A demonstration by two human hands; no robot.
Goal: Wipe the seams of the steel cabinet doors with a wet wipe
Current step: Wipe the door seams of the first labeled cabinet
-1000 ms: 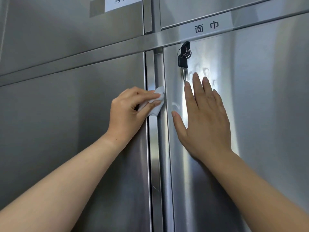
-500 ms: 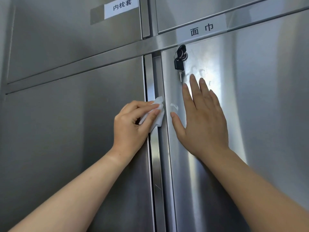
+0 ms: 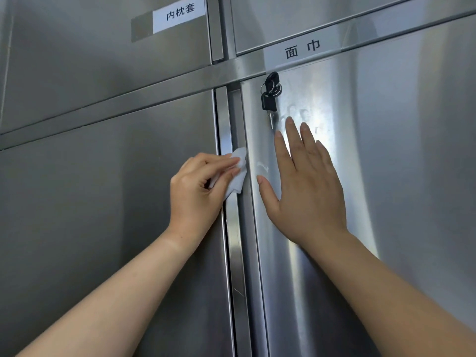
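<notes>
My left hand pinches a folded white wet wipe and presses it into the vertical seam between the lower left door and the lower right door of the steel cabinet. Only the wipe's right part shows past my fingers. My right hand lies flat on the right door beside the seam, fingers spread and pointing up, holding nothing.
A black key with a second key on a ring hangs from the lock at the right door's top left corner, just above my right fingertips. White labels are stuck above. A horizontal steel rail divides upper and lower doors.
My left hand and the wipe have slid down the vertical seam, farther below the horizontal rail. My right hand stays flat on the right door.
</notes>
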